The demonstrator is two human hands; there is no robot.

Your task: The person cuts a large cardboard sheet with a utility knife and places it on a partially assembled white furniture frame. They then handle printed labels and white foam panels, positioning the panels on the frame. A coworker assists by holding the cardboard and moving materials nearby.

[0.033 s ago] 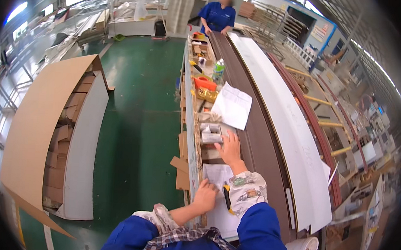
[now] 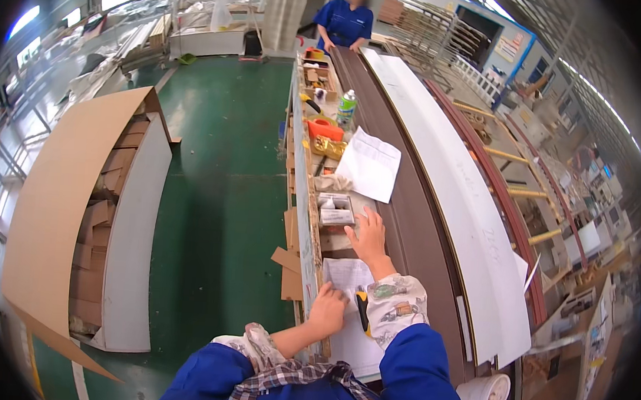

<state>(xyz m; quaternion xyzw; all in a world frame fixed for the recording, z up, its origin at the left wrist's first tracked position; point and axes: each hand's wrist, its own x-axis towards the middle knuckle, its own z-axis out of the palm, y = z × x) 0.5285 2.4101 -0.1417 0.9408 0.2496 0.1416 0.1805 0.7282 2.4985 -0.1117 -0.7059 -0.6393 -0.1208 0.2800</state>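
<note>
My left hand (image 2: 327, 310) rests at the bench's near edge on a white printed sheet (image 2: 343, 273), fingers loosely stretched and nothing visible in them. Further forward, my right hand (image 2: 367, 239) is open, its fingers spread over the border of the bench and a long brown panel (image 2: 408, 239). Just left of those fingertips sits a small open box (image 2: 336, 210) with white pieces in it. A tool with a yellow and black handle (image 2: 362, 307) lies partly under my right sleeve. Ahead of the right hand, another white sheet (image 2: 370, 165) overlaps the panel.
Up the bench stand a green spray can (image 2: 347, 107), an orange object (image 2: 325, 130) and a gold packet (image 2: 330, 149). A long white board (image 2: 459, 187) flanks the brown panel. Another person (image 2: 344, 19) stands at its far end. A cardboard-filled crate (image 2: 136, 239) stands left; a white bucket (image 2: 481, 393) is near right.
The whole view has shifted very slightly. Both hands keep their places, and nothing has been picked up or let go.
</note>
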